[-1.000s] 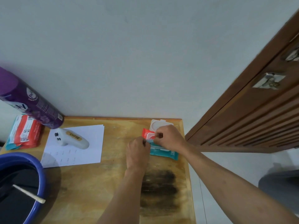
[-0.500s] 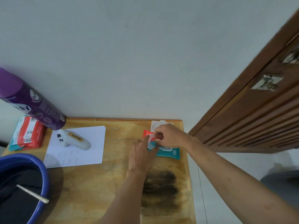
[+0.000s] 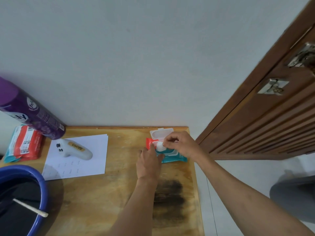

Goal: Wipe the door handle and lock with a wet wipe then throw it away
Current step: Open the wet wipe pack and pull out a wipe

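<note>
A red and teal wet wipe pack [image 3: 172,156] lies at the back right of the wooden table [image 3: 102,201], its white flip lid [image 3: 161,133] open toward the wall. My left hand [image 3: 148,163] presses flat on the pack's left part. My right hand [image 3: 180,144] pinches the tip of a white wet wipe [image 3: 160,146] sticking out of the opening. On the brown wooden door [image 3: 255,125] at the right sit a metal lock [image 3: 273,86] and, higher at the frame edge, a metal handle plate [image 3: 302,56].
A purple spray can [image 3: 30,110] leans at the back left beside a second wipe pack [image 3: 23,143]. A white handheld device [image 3: 75,149] rests on a paper sheet [image 3: 76,166]. A blue bin [image 3: 36,198] with a black liner and a stick stands at the front left.
My left hand has slid forward and flattened on the pack. My right hand has drawn the white tip of a wipe up out of the opening.
</note>
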